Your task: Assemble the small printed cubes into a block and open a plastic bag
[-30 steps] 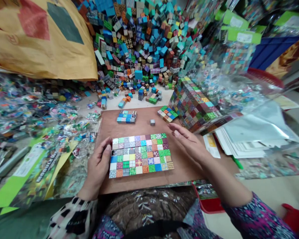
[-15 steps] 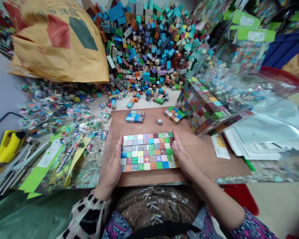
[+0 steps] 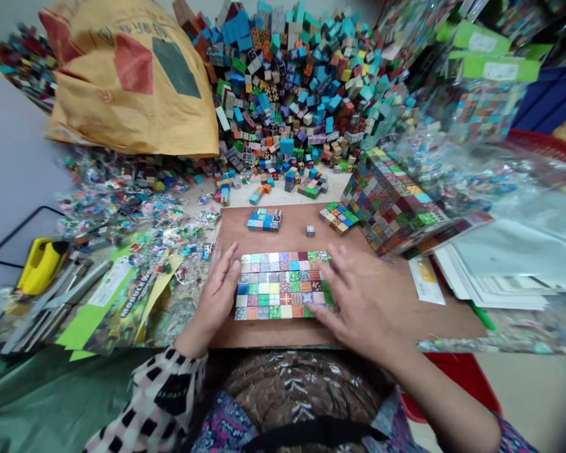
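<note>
A flat rectangle of small patterned cubes (image 3: 278, 283) lies on a brown board (image 3: 292, 239) in front of me. My left hand (image 3: 214, 302) rests with straight fingers against the rectangle's left edge. My right hand (image 3: 358, 302) lies flat and spread over its right end, fingertips on the lower right cubes. Neither hand holds anything. Farther back on the board sit a small blue cube group (image 3: 264, 219), a single grey cube (image 3: 310, 230) and a green and orange group (image 3: 338, 216).
A big heap of loose cubes (image 3: 287, 94) fills the back. A tall stacked cube block (image 3: 389, 198) stands at the right. Also around: a yellow sack (image 3: 136, 88), packets (image 3: 122, 201) and green cards (image 3: 117, 302) left, white sheets (image 3: 490, 277) right, a yellow tool (image 3: 40, 264).
My right hand swung in from the air to the rectangle's right edge, then slid flat onto its top. The left hand stayed at the left edge. The view shifted left.
</note>
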`<state>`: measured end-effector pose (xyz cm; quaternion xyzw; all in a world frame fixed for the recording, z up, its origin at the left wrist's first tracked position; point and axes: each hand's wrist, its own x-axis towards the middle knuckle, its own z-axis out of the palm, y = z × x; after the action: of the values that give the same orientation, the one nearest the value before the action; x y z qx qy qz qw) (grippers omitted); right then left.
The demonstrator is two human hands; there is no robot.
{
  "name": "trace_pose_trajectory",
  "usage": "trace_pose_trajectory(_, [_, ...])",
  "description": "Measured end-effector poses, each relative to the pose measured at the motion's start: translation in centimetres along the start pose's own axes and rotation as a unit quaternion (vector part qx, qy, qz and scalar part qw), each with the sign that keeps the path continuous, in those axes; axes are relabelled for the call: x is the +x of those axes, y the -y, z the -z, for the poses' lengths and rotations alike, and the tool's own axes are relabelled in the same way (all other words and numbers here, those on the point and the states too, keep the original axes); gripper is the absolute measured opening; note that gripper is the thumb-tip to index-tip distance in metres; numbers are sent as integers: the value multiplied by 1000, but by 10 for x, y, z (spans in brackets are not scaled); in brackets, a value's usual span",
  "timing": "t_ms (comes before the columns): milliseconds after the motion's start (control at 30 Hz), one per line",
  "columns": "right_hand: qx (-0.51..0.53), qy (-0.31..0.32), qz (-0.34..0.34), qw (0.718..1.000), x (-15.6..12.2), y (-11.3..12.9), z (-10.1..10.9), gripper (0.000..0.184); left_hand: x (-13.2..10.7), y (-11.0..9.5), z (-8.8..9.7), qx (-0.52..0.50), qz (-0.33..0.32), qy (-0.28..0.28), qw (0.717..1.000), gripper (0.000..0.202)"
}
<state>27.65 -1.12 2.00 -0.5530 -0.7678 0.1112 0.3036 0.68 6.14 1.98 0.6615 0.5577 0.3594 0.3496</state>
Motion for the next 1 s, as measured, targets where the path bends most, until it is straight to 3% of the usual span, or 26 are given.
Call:
trace_pose_trajectory(100, [-107,66,154,980,-1,27,-4,63,25,-17,3,85,-120,71,987,49])
trace_pose_trajectory(200, [-169,89,228,955,2,41,-21,59,53,-26,-7,148,-209,138,957,43])
trace_pose_trajectory(333, [-220,69,246,941,8,40,-42,51,79,-28,-26,205,-178,266,925,40])
trace_pose_trajectory(400, [-229,77,240,940,9,37,-47,48,82,-28,-32,208,-159,304,916,38])
trace_pose_trajectory(667, [-176,133,201,954,8,34,-48,55,79,-29,-34,195,-163,296,921,33])
trace_pose_trajectory(867, [-176,121,190,958,9,37,-46,52,78,-27,-33,232,-169,294,912,41])
trace_pose_trajectory(1000, [-167,91,169,967,3,36,-34,65,76,-29,-37,210,-189,264,922,41])
